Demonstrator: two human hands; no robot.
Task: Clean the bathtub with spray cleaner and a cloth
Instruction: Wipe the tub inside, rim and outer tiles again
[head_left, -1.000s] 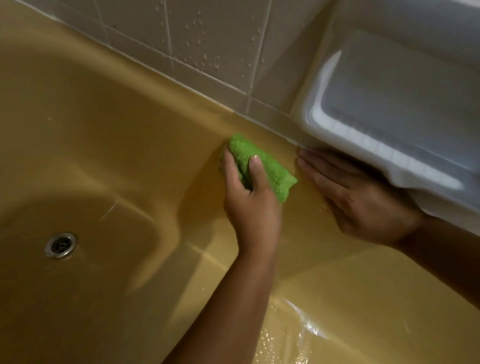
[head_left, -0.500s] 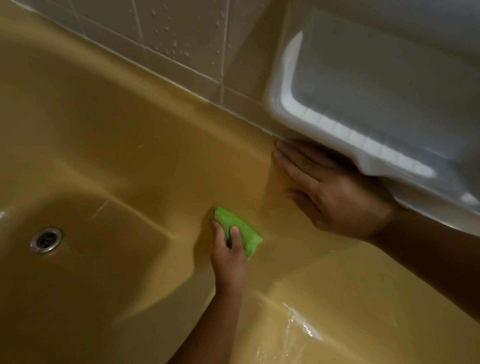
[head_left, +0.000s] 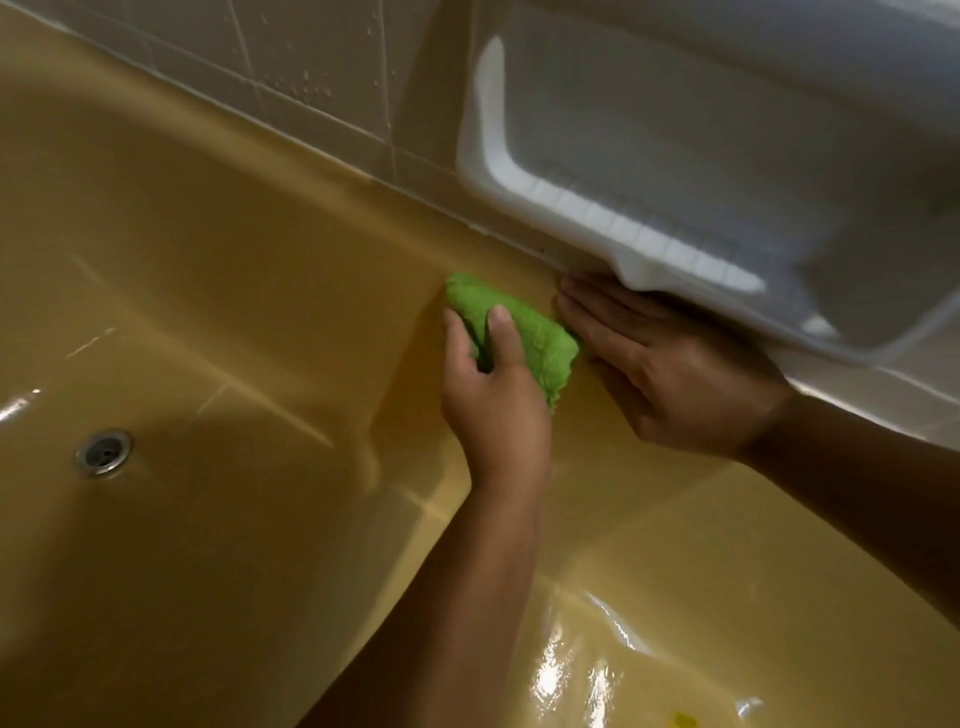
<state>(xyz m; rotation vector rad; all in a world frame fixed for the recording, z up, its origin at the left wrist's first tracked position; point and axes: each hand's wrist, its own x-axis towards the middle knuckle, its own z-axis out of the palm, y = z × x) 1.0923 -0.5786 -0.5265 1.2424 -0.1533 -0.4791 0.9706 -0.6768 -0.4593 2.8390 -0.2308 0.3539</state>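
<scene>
Yellow bathtub (head_left: 208, 260) wet | tiled wall (head_left: 311, 52) droplets | left hand (head_left: 493, 410) grips cloth (head_left: 540, 338)

View: one wide-angle camera, worn on the head.
Facing: forward and steeply down into the bathtub (head_left: 208, 260).
Nearness: close.
Frame: tiled wall (head_left: 311, 62) at 11 o'clock, drain (head_left: 104, 451) at 9 o'clock.
</scene>
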